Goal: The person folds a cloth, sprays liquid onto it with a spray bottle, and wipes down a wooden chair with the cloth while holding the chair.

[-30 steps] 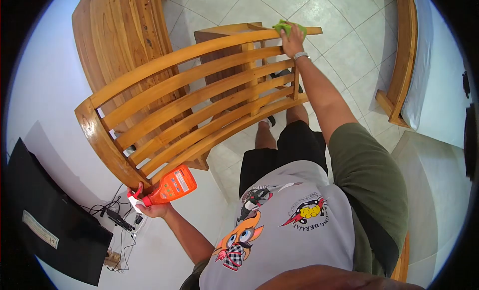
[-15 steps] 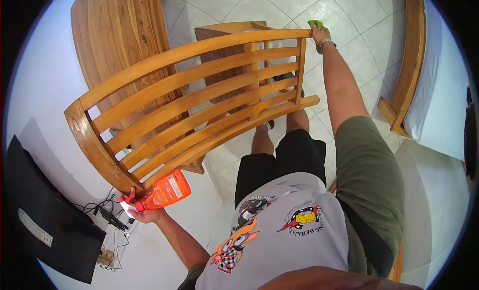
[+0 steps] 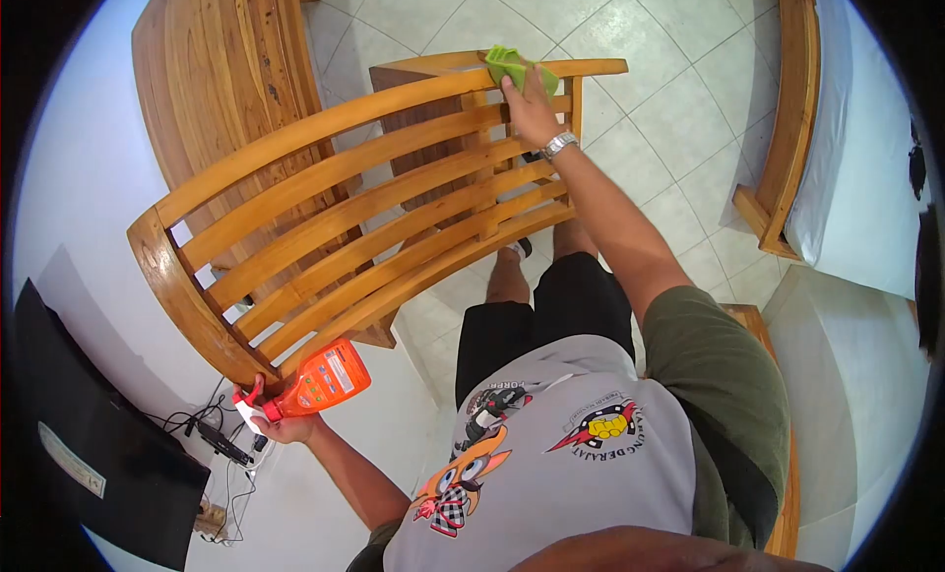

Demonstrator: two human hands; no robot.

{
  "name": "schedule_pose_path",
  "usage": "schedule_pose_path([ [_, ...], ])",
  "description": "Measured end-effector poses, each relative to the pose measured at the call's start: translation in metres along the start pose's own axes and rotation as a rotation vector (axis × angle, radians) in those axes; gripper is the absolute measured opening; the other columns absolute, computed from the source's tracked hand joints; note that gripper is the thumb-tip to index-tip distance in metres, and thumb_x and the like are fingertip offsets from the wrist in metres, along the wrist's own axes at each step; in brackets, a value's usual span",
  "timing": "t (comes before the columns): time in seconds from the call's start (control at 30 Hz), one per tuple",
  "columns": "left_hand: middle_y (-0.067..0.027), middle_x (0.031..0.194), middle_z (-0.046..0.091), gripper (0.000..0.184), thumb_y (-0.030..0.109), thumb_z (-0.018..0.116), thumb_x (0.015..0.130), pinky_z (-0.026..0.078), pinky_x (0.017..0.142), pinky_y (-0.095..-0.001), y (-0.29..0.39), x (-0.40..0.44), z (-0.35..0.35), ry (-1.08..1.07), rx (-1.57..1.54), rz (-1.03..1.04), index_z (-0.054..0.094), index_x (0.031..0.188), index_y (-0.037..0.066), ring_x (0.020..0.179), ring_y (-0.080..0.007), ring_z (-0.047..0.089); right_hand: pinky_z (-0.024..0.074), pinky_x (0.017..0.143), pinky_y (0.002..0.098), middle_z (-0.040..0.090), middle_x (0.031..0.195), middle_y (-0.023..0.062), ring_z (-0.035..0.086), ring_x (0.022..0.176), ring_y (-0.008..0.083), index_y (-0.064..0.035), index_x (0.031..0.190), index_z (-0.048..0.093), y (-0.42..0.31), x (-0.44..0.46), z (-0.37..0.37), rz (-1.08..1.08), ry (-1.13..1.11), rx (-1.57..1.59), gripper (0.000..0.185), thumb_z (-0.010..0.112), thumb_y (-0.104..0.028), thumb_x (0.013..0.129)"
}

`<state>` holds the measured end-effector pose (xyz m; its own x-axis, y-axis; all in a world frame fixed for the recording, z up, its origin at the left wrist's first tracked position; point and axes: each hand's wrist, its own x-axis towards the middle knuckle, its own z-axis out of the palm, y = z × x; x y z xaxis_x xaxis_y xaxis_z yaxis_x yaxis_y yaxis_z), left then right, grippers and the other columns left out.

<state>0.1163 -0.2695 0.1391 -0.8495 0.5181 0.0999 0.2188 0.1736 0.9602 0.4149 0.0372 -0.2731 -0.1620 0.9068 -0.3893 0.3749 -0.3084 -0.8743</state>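
My right hand [image 3: 532,116], with a watch at its wrist, is closed on a green cloth [image 3: 506,64] and presses it against the top rail of a slatted wooden backrest [image 3: 335,118]. That contact point lies a little inward from the rail's right end. At the backrest's lower left corner, my left hand [image 3: 283,428] grips an orange spray bottle [image 3: 327,377] by its red and white trigger head. The bottle lies tilted, its base toward the right. Some fingers of this hand are hidden behind the trigger and the wood.
A wooden table [image 3: 221,70] stands behind the backrest on the left. On the lower left are a black television [image 3: 103,444] and tangled cables [image 3: 219,436] by the white wall. A wooden frame with a pale mattress [image 3: 856,198] runs along the right over floor tiles [image 3: 650,99].
My right hand has slid left along the top rail with the green cloth, away from the rail's right end. My left hand and the spray bottle stay at the lower left corner.
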Motion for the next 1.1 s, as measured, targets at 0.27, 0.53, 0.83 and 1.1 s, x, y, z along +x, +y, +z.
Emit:
schedule_pose_path([
  [0.27,-0.0144,0.117,0.059,0.063,0.047,0.041,0.094,0.038,0.104,-0.0472,0.001,0.000,-0.003,0.013,0.069,0.031,0.037,0.142,0.006,0.117,-0.0298,0.052,0.0120,0.113,0.0637,0.020,0.158,0.0152,0.009,0.147,0.0353,-0.0044,0.151,0.022,0.095,0.057,-0.041,0.299,0.178,-0.285,0.075,0.030,-0.056,0.097],
  [0.53,-0.0178,0.118,0.056,0.066,0.046,0.040,0.094,0.038,0.104,-0.0481,-0.001,0.000,0.007,0.075,0.163,0.105,0.037,0.140,-0.002,0.119,-0.0328,0.051,0.0135,0.118,0.0498,0.031,0.152,0.0206,0.023,0.144,0.0359,-0.0033,0.144,0.040,0.191,0.136,-0.119,0.527,-0.238,-0.701,0.071,0.027,-0.055,0.098],
  [0.83,-0.0174,0.123,0.054,0.068,0.045,0.045,0.091,0.034,0.107,-0.0455,-0.003,0.001,-0.004,-0.051,0.066,0.086,0.036,0.140,-0.001,0.120,-0.0302,0.049,0.0177,0.118,0.0420,0.031,0.150,0.0254,0.026,0.139,0.0429,0.0015,0.147,0.028,0.142,0.039,-0.064,-0.093,0.199,-0.088,0.060,0.041,-0.034,0.101],
  [1.1,-0.0181,0.122,0.055,0.063,0.042,0.044,0.093,0.033,0.107,-0.0442,-0.006,-0.001,0.004,-0.071,0.018,0.109,0.039,0.138,-0.001,0.120,-0.0298,0.049,0.0361,0.107,0.0408,0.047,0.137,0.0307,0.043,0.130,0.0430,-0.0054,0.140,0.043,0.129,-0.092,-0.034,0.135,0.031,-0.193,0.056,0.042,-0.043,0.098],
])
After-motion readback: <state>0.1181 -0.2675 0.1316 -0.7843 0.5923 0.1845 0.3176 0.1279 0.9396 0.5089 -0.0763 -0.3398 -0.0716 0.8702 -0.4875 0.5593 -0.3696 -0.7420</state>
